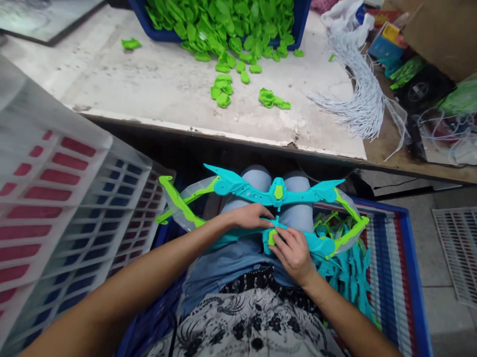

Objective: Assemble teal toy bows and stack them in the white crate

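Note:
Two teal plastic toy bows with lime-green limbs lie across my lap, one beyond the other. The farther toy bow (253,195) has a green piece (278,191) set in its middle. My left hand (252,216) reaches between them, its fingers closed at the centre of the nearer toy bow (315,243). My right hand (294,252) is closed on a small green piece (272,237) at that bow's middle, fingertips pressed against it. Part of the nearer bow is hidden under my left forearm and both hands.
A blue bin (158,34) heaped with green pieces (227,13) stands on the worktable (147,88); several pieces lie loose before it. White strings (366,94) drape at the right. A white crate (30,189) rises at left; a blue-rimmed basket (416,294) at right holds teal parts (349,275).

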{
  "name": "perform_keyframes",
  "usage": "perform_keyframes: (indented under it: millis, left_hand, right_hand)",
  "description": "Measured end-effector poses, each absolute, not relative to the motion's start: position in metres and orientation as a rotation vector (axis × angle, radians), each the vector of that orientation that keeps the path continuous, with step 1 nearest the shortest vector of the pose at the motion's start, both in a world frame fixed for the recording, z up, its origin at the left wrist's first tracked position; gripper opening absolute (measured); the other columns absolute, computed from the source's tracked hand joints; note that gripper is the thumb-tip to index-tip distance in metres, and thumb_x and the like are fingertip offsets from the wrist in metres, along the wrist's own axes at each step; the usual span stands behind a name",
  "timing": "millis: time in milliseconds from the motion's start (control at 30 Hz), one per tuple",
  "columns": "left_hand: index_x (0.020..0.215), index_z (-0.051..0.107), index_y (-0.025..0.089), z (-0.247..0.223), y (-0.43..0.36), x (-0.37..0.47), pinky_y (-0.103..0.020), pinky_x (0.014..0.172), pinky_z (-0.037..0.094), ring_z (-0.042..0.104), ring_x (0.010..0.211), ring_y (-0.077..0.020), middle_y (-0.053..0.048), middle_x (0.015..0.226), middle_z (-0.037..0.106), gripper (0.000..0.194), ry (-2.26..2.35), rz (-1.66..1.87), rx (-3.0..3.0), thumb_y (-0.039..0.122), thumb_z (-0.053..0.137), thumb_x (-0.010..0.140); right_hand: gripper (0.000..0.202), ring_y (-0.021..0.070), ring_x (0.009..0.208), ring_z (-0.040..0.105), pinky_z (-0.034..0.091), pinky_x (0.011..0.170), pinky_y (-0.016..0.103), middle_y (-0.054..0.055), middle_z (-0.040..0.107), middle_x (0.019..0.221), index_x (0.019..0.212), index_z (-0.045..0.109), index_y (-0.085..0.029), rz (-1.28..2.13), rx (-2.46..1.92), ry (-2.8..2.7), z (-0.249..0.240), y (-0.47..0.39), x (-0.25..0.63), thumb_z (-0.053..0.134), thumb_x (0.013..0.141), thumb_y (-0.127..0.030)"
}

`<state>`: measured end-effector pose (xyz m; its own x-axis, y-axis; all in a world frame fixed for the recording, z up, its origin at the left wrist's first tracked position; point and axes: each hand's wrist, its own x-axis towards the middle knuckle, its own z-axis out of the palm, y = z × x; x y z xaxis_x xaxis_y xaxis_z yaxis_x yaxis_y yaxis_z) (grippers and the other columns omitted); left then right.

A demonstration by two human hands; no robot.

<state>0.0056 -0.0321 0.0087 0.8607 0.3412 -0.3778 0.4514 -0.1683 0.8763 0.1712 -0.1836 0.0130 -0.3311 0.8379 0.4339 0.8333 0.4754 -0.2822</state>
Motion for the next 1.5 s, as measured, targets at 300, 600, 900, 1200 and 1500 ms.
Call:
perform_keyframes:
  millis: [300, 600, 900, 1200, 1500]
  left_hand:
    - [0.107, 0.063, 0.012, 0.005, -0.039, 0.008, -0.023, 0.066, 0.039, 0.058, 0.082, -0.0209, -0.006, 0.093, 0.067, 0.054, 0.591, -0.169, 1.882, 0.051, 0.068, 0.069]
    - [0.092, 0.065, 0.011, 0.021, -0.044, 0.016, -0.025, 0.054, 0.030, 0.051, 0.063, -0.0166, -0.002, 0.072, 0.061, 0.049, 0.704, -0.326, 1.976, 0.055, 0.062, 0.070]
    - [0.108, 0.064, 0.015, 0.028, -0.066, 0.003, -0.026, 0.064, 0.040, 0.061, 0.077, -0.0226, -0.008, 0.090, 0.068, 0.045, 0.762, -0.241, 2.163, 0.048, 0.062, 0.079]
    - [0.127, 0.059, 0.037, 0.016, -0.123, -0.021, -0.042, 0.084, 0.049, 0.059, 0.102, -0.0279, -0.013, 0.127, 0.057, 0.055, 1.010, 0.435, 2.805, 0.005, 0.043, 0.085]
    - [0.126, 0.057, 0.043, -0.003, -0.131, -0.023, -0.041, 0.086, 0.052, 0.056, 0.114, -0.0316, -0.011, 0.139, 0.050, 0.071, 1.070, 0.258, 2.911, -0.005, 0.047, 0.075]
  right_hand:
    - [0.021, 0.0251, 0.114, 0.052, 0.041, 0.092, 0.043, 0.008, 0.063, 0.118, 0.108, 0.065, -0.024, 0.208, -1.556, -1.957, 0.004, -0.189, 0.165, 0.058, 0.090, -0.033]
    - [0.055, 0.0256, 0.100, 0.055, 0.034, 0.091, 0.042, 0.009, 0.066, 0.105, 0.125, 0.055, -0.019, 0.555, -1.950, -2.097, 0.010, -0.173, 0.170, 0.061, 0.083, -0.053]
    - [0.058, 0.0258, 0.090, 0.052, 0.038, 0.075, 0.038, 0.010, 0.062, 0.095, 0.125, 0.054, -0.015, 0.333, -1.916, -2.210, 0.012, -0.181, 0.163, 0.064, 0.082, -0.052]
    - [0.023, 0.0222, 0.094, 0.057, 0.044, 0.085, 0.038, 0.007, 0.067, 0.097, 0.100, 0.068, -0.022, 0.026, -1.694, -1.817, 0.079, -0.135, 0.242, 0.047, 0.094, -0.029]
    - [0.035, 0.0306, 0.105, 0.061, 0.045, 0.089, 0.037, 0.027, 0.065, 0.108, 0.113, 0.063, 0.000, -0.069, -2.807, -1.162, 0.118, 0.007, 0.424, 0.052, 0.084, -0.017]
